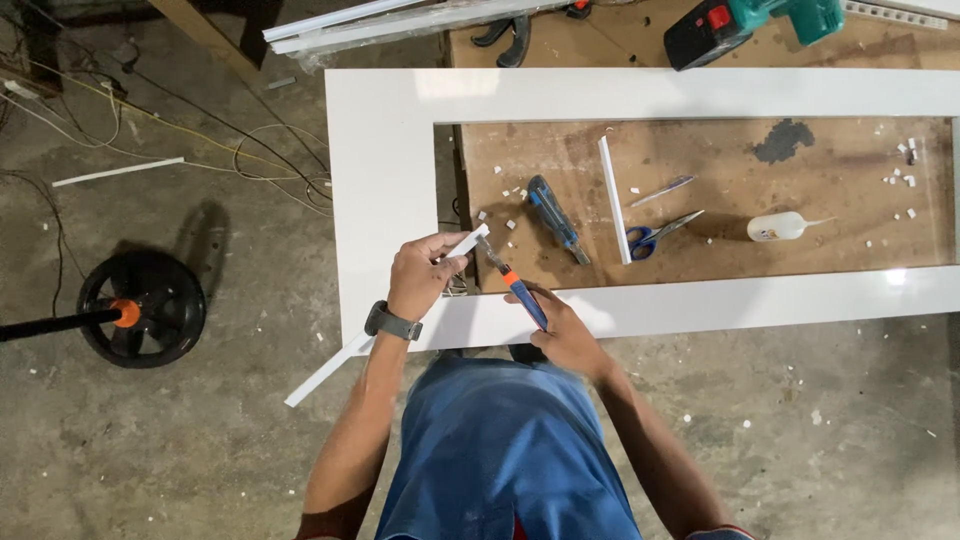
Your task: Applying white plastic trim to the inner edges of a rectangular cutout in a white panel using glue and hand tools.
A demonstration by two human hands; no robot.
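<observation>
My left hand (422,276) grips a long thin white strip (330,368) that runs from below my wrist up to its end near the frame's inner corner. My right hand (562,330) holds a utility knife (520,290) with a blue and orange handle; its blade tip meets the strip's upper end. Both hands hover over the lower left part of a large white rectangular frame (385,170) lying on a brown workbench (720,200). A dark watch sits on my left wrist.
Inside the frame lie a blue screwdriver (556,218), another white strip (613,198), blue-handled scissors (658,234), a glue bottle (782,227) and small white offcuts. A green cordless drill (750,25) lies beyond the frame. A fan base (142,306) and cables sit on the concrete floor at left.
</observation>
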